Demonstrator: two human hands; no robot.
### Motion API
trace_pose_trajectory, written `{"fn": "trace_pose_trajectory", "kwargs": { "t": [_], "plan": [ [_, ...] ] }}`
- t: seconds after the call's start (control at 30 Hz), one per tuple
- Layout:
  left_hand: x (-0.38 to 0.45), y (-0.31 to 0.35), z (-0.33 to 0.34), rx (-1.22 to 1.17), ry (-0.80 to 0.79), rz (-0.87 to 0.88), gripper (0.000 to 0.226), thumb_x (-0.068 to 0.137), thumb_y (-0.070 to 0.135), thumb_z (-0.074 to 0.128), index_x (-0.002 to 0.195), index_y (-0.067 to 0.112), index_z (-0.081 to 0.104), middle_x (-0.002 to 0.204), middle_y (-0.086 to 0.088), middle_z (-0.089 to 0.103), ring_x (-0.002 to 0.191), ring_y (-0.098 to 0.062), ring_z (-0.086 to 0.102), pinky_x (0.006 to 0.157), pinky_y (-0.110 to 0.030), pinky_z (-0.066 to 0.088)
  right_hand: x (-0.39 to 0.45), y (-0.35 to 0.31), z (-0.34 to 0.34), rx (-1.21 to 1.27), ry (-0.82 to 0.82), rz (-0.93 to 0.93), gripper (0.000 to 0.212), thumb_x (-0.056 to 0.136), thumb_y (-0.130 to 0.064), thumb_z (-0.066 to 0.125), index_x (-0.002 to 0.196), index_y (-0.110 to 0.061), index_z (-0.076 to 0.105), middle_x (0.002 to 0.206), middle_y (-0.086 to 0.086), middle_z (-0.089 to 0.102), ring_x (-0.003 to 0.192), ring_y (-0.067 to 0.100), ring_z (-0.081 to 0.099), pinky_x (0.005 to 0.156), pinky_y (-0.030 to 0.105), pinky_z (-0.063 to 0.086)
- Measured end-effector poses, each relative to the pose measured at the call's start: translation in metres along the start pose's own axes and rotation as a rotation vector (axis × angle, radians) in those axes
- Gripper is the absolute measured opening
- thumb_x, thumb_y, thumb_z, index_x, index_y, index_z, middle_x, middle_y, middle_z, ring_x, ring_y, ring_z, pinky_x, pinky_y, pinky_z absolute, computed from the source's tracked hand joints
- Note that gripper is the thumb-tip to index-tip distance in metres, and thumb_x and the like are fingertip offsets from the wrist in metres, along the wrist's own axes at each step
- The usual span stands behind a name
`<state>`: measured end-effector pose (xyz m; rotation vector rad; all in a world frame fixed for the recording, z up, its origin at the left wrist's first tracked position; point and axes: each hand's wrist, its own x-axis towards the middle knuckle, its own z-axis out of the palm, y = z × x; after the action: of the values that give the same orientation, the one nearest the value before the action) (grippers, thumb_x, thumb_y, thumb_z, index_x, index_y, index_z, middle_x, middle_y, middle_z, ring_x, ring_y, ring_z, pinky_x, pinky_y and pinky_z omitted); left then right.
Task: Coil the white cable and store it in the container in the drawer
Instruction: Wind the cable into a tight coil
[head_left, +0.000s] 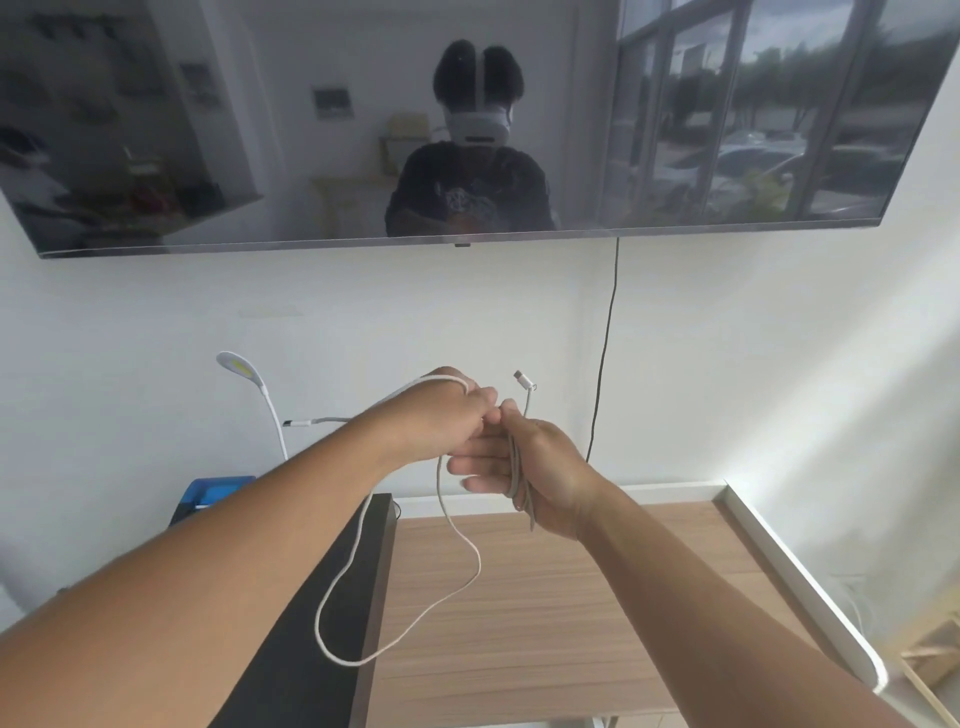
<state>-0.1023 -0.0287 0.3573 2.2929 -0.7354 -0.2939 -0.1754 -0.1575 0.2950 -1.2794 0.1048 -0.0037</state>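
**Q:** Where is the white cable (470, 551), and who has it?

**A:** Both hands hold it in the air, above the far edge of a wooden bench (545, 597). The right hand (524, 462) has its fingers (475, 465) curled round a small bundle of gathered strands that runs up and down through the palm. One plug end (523, 379) sticks up above that hand.

**Q:** And the left hand?

**A:** The left hand (447, 415) is just beside the right, knuckles almost touching it. Its fingers are curled and seem to pinch the cable, which also runs over the back of the hand.

**Q:** Which way does the loose part lie?

**A:** Straight down. A long open loop hangs below both hands and swings toward the bench's left edge, over a dark strip (311, 649) there. The left hand is nearer the slack, so I judge it would feed the next turn into the right hand's bundle.

**Q:** Is the drawer visible?

**A:** No drawer or container shows.
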Motion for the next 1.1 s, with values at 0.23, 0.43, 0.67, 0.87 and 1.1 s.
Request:
{"fn": "trace_pose_trajectory", "kwargs": {
  "t": [0.23, 0.43, 0.67, 0.87, 1.1],
  "plan": [
    [-0.027, -0.014, 0.033, 0.208, 0.113, 0.107, 0.030, 0.100, 0.049, 0.037, 0.089, 0.034, 0.060, 0.088, 0.006, 0.071, 0.088, -0.021, 0.069, 0.084, -0.045, 0.057, 0.002, -0.008, 0.000, 0.088, 0.106, -0.017, 0.061, 0.113, -0.036, 0.028, 0.111, 0.010, 0.068, 0.104, 0.030, 0.074, 0.091, 0.031, 0.076, 0.071, 0.030, 0.061],
    [-0.036, -0.036, 0.053, -0.004, 0.028, 0.168, 0.029, 0.101, 0.048, 0.039, 0.082, 0.041, 0.059, 0.059, 0.020, 0.062, 0.062, -0.004, 0.060, 0.070, -0.037, 0.053, 0.006, -0.018, 0.005, 0.256, 0.182, -0.025, 0.053, 0.112, -0.038, 0.030, 0.117, 0.001, 0.066, 0.100, 0.010, 0.081, 0.081, 0.020, 0.077, 0.063, 0.030, 0.059],
    [-0.037, -0.055, 0.054, -0.174, -0.078, 0.118, 0.033, 0.104, 0.050, 0.039, 0.087, 0.033, 0.063, 0.059, 0.013, 0.053, 0.051, -0.009, 0.040, 0.058, -0.029, 0.036, 0.008, -0.025, 0.007, 0.368, 0.166, -0.074, 0.054, 0.112, -0.037, 0.033, 0.105, 0.002, 0.070, 0.077, 0.002, 0.077, 0.066, 0.010, 0.072, 0.064, 0.021, 0.060],
    [-0.036, -0.067, 0.050, -0.270, -0.238, -0.018, 0.042, 0.105, 0.050, 0.042, 0.077, 0.025, 0.060, 0.060, 0.012, 0.053, 0.039, -0.003, 0.037, 0.041, -0.017, 0.031, 0.003, -0.036, 0.001, 0.348, 0.103, -0.067, 0.040, 0.110, -0.039, 0.040, 0.104, -0.011, 0.068, 0.059, -0.010, 0.049, 0.044, 0.004, 0.042, 0.044, 0.017, 0.042],
    [-0.009, -0.063, 0.022, -0.453, -0.239, -0.228, 0.034, 0.105, 0.046, 0.047, 0.083, 0.020, 0.054, 0.061, 0.008, 0.048, 0.044, -0.010, 0.018, 0.035, -0.018, 0.013, -0.012, -0.038, 0.006, 0.153, -0.041, -0.011, 0.044, 0.110, -0.043, 0.036, 0.078, -0.019, 0.052, 0.073, 0.002, 0.072, 0.057, 0.012, 0.064, 0.043, 0.018, 0.043]
  ]
}}
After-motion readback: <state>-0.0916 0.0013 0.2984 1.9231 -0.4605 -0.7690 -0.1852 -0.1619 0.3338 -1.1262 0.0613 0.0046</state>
